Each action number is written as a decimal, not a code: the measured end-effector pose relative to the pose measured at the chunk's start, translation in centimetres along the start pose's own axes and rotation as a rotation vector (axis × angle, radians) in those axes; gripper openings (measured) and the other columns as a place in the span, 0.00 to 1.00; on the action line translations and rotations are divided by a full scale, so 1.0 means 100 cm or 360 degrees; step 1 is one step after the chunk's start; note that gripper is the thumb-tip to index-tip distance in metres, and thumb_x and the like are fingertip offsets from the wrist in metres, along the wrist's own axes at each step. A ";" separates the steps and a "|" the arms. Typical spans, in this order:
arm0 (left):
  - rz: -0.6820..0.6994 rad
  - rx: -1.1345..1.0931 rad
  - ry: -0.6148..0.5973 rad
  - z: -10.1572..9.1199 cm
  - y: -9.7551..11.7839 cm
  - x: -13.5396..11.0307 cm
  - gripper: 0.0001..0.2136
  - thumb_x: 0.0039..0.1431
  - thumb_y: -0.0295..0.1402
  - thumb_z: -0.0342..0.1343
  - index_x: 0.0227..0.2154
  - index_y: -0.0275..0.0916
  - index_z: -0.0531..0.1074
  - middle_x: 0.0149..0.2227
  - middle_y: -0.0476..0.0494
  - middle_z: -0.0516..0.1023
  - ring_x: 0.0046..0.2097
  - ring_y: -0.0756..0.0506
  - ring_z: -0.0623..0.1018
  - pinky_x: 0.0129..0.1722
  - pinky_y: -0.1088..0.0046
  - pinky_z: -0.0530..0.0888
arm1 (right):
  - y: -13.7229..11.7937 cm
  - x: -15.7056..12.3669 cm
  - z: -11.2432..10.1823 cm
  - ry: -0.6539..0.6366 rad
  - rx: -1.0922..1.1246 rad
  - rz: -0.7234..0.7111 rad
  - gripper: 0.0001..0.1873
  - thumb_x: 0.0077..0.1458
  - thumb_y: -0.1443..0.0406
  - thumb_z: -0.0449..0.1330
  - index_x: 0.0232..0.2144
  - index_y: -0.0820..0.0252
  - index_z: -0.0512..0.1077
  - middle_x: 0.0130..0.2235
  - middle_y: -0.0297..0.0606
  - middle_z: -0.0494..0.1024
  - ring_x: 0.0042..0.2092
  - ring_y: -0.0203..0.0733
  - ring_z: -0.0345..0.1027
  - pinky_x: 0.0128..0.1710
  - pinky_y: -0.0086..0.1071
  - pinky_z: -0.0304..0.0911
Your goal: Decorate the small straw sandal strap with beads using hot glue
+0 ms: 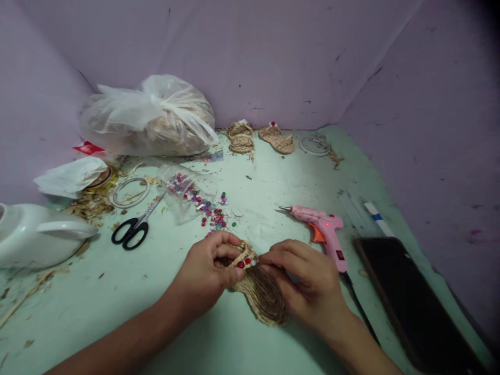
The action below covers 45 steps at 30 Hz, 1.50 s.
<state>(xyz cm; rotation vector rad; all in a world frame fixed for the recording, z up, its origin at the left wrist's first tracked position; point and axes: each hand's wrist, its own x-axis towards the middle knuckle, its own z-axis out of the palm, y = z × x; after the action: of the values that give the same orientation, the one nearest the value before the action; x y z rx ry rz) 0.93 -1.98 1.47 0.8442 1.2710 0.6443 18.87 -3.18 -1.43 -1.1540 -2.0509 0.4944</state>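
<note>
A small woven straw slipper (265, 299) lies on the table before me, its sole angled toward my right. My left hand (209, 271) grips the slipper's strap between thumb and fingers. Red and white beads (242, 264) sit in a row along that strap. My right hand (307, 276) is closed in a pinch at the right end of the strap, beside a whitish bead. Whatever lies between those fingertips is too small to make out. Nearest to this hand is a pink glue gun (322, 224) with a lit red light, lying on its side.
A tipped clear cup (183, 185) spills colored beads (214, 216). Scissors (135, 226), a tape roll (130, 192) and a white jug (42, 237) are left. A plastic bag (152, 120) and straw slippers (276, 139) stand behind. A dark phone (414, 302) lies right, near the cord (359, 307).
</note>
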 end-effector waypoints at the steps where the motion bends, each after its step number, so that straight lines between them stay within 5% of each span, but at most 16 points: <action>1: 0.0007 0.0012 -0.0009 0.000 0.000 0.000 0.16 0.36 0.24 0.59 0.31 0.36 0.64 0.25 0.51 0.74 0.23 0.52 0.70 0.25 0.75 0.67 | 0.000 0.000 0.002 -0.0004 -0.0032 -0.0019 0.07 0.52 0.70 0.56 0.32 0.57 0.74 0.29 0.37 0.76 0.30 0.38 0.68 0.28 0.31 0.62; 20: 0.0037 0.0070 -0.0087 -0.004 0.002 0.006 0.19 0.37 0.24 0.60 0.36 0.37 0.64 0.29 0.48 0.76 0.27 0.50 0.71 0.28 0.73 0.67 | -0.001 0.004 0.005 -0.0044 -0.0208 -0.0157 0.09 0.51 0.72 0.55 0.30 0.58 0.74 0.29 0.36 0.77 0.29 0.38 0.67 0.27 0.31 0.61; 26: 0.0011 0.0008 -0.0099 -0.006 0.001 0.006 0.20 0.36 0.24 0.61 0.36 0.36 0.64 0.28 0.48 0.76 0.27 0.50 0.72 0.27 0.73 0.68 | -0.002 0.000 -0.002 0.0017 0.0058 0.0050 0.11 0.51 0.69 0.57 0.39 0.59 0.72 0.33 0.38 0.77 0.33 0.40 0.69 0.31 0.33 0.64; 36: 0.0261 0.0297 -0.0299 -0.016 0.008 0.021 0.20 0.44 0.26 0.59 0.43 0.36 0.65 0.36 0.43 0.77 0.37 0.45 0.75 0.35 0.70 0.71 | 0.008 -0.005 0.007 0.0229 0.0126 0.0129 0.09 0.50 0.71 0.57 0.34 0.56 0.71 0.31 0.37 0.76 0.33 0.40 0.69 0.32 0.35 0.66; 41: 0.0501 0.0768 -0.0023 -0.020 0.008 0.008 0.24 0.39 0.29 0.64 0.44 0.40 0.68 0.45 0.43 0.74 0.46 0.42 0.71 0.47 0.67 0.67 | 0.005 -0.005 0.007 0.0258 0.0191 0.0246 0.09 0.52 0.72 0.56 0.36 0.56 0.71 0.31 0.36 0.75 0.32 0.38 0.69 0.30 0.33 0.66; 45: 0.0571 0.0963 0.0347 -0.024 0.005 -0.008 0.16 0.44 0.31 0.62 0.39 0.42 0.71 0.42 0.46 0.75 0.40 0.44 0.72 0.43 0.69 0.67 | 0.012 -0.003 -0.008 0.0522 0.0014 0.0383 0.06 0.52 0.69 0.57 0.33 0.56 0.72 0.33 0.36 0.76 0.31 0.38 0.68 0.31 0.33 0.65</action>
<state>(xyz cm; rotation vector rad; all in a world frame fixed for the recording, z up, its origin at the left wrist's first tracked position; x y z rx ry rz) -1.60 -1.90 2.15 1.5590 1.5576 0.6515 20.29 -2.86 -1.77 -1.3855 -1.6388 0.3973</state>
